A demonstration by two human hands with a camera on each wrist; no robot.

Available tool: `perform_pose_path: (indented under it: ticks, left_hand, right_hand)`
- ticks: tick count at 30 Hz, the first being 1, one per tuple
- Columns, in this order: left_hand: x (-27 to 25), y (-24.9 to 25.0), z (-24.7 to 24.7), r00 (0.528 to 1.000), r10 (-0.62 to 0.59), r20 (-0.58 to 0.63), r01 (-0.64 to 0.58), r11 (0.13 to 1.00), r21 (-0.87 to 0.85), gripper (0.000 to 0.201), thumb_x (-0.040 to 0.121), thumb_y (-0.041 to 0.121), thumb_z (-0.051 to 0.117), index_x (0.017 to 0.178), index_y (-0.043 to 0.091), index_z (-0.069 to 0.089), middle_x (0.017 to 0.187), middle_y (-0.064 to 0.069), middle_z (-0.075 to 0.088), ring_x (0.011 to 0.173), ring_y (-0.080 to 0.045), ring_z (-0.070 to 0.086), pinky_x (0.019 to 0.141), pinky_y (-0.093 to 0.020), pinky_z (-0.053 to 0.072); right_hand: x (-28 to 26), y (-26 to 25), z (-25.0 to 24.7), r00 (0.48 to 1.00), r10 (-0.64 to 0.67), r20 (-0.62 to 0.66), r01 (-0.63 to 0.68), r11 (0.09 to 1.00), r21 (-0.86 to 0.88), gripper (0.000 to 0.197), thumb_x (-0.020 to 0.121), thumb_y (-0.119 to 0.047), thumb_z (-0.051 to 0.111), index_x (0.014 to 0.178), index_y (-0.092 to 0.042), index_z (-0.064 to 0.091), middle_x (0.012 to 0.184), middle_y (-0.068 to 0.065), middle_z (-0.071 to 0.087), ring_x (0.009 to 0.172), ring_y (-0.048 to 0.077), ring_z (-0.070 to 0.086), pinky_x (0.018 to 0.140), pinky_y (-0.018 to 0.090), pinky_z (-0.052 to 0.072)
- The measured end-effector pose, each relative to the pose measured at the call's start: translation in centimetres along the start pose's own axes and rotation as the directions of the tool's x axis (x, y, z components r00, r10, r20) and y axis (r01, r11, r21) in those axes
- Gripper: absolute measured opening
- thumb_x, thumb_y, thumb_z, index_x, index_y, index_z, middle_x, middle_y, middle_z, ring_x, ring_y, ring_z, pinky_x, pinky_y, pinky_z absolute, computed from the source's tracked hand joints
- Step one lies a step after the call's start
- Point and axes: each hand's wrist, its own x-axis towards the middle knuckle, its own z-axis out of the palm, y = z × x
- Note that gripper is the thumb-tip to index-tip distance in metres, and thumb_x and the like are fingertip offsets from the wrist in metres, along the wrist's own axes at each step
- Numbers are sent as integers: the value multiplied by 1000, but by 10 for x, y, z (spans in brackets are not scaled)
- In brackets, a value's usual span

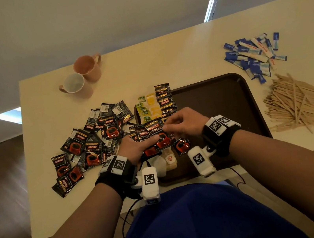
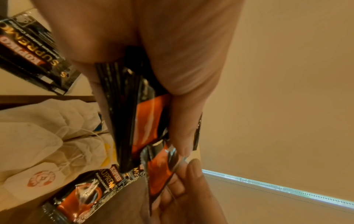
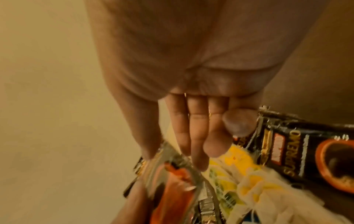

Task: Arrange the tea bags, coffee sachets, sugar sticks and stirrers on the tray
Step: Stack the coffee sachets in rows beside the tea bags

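- Your left hand (image 1: 136, 147) grips a fanned stack of coffee sachets (image 1: 156, 137), long axes pointing away from you.
- Your right hand (image 1: 183, 122) pinches the top sachet's right edge, above the tray (image 1: 219, 87).

You sit at the table (image 1: 182, 52) with the tray (image 1: 220, 91) right in front of you. On the tray's left part, rows of tea bags (image 1: 149, 109) and coffee sachets (image 1: 165, 100) lie side by side, sachets to the right. More tea bags (image 1: 167, 161) lie at its near edge. A loose pile of coffee sachets (image 1: 85, 143) lies on the table to the left of the tray. Two mugs (image 1: 81, 79) stand behind that pile. To the right of the tray, the stirrers (image 1: 295, 104) lie near you and the sugar sticks (image 1: 253, 55) lie behind them
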Motion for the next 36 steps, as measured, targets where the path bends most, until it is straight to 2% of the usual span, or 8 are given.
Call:
perform_pose_path:
  ticks: [2, 6, 9, 12, 16, 25, 31, 36]
  left_hand:
    - [1, 2, 3, 1000, -3, 12, 3, 1000, 11, 43, 73, 22, 83, 112, 11, 69, 100, -10, 76, 90, -24, 75, 69, -32, 59]
    - [2, 4, 8, 991, -122, 49, 130, 968, -213, 55, 76, 8, 77, 127, 2, 56, 118, -23, 69, 105, -39, 69, 86, -53, 57]
    - [3, 3, 6, 990, -127, 68, 141, 953, -269, 31, 92, -8, 55, 122, -2, 54, 111, -25, 71, 97, -35, 72, 77, -47, 61]
    - [2, 2, 4, 990, -127, 56, 138, 946, -294, 33, 93, -11, 52, 126, -10, 49, 104, -25, 72, 89, -32, 75, 65, -40, 62]
    - [1, -2, 5, 991, -123, 49, 132, 941, -311, 39, 91, -15, 52, 129, -16, 47, 110, -31, 68, 89, -35, 74, 64, -39, 61]
    - [0, -5, 1, 991, -129, 29, 132, 938, -322, 40, 91, -12, 54, 130, -10, 46, 104, -26, 72, 94, -35, 73, 67, -41, 61]
    - [-1, -4, -3, 989, -140, 39, 145, 938, -314, 38, 92, -10, 55, 130, -10, 49, 109, -26, 71, 98, -37, 72, 70, -41, 62]
    - [0, -6, -3, 988, -148, 34, 151, 936, -317, 37, 92, -10, 54, 129, -11, 49, 110, -27, 70, 100, -38, 71, 74, -45, 62]
  right_hand:
    - [1, -1, 2, 999, 19, 37, -21, 999, 47, 17, 88, -24, 72, 100, -13, 69, 77, -2, 69, 61, 5, 64, 56, 17, 49]
    - [-1, 13, -7, 995, 92, -27, -86, 982, 166, 13, 87, -17, 72, 98, -11, 68, 80, 3, 71, 65, 11, 63, 61, 23, 52]
    - [-7, 32, -20, 985, 153, -81, -143, 982, 121, 10, 87, -18, 72, 95, -13, 68, 75, 0, 71, 61, 7, 63, 59, 22, 51]
    - [-11, 53, -21, 975, 211, -64, -218, 967, -130, 6, 86, -20, 74, 86, -19, 69, 71, -2, 70, 58, 5, 62, 57, 22, 50]
    - [-7, 74, -11, 956, 289, -46, -291, 918, -270, 10, 82, -20, 79, 85, -14, 72, 77, 4, 73, 62, 10, 66, 59, 23, 53]
    - [7, 71, 6, 955, 206, -214, -263, 920, -291, 18, 84, -23, 78, 76, -13, 67, 71, 2, 72, 64, 13, 72, 63, 24, 60]
    - [10, 65, 9, 949, 216, -231, -271, 932, -241, 18, 84, -23, 77, 83, -8, 66, 75, 6, 73, 66, 19, 73, 66, 31, 62]
    - [11, 64, 11, 946, 245, -213, -299, 914, -276, 18, 85, -28, 76, 79, -16, 64, 76, 2, 71, 62, 13, 70, 53, 19, 53]
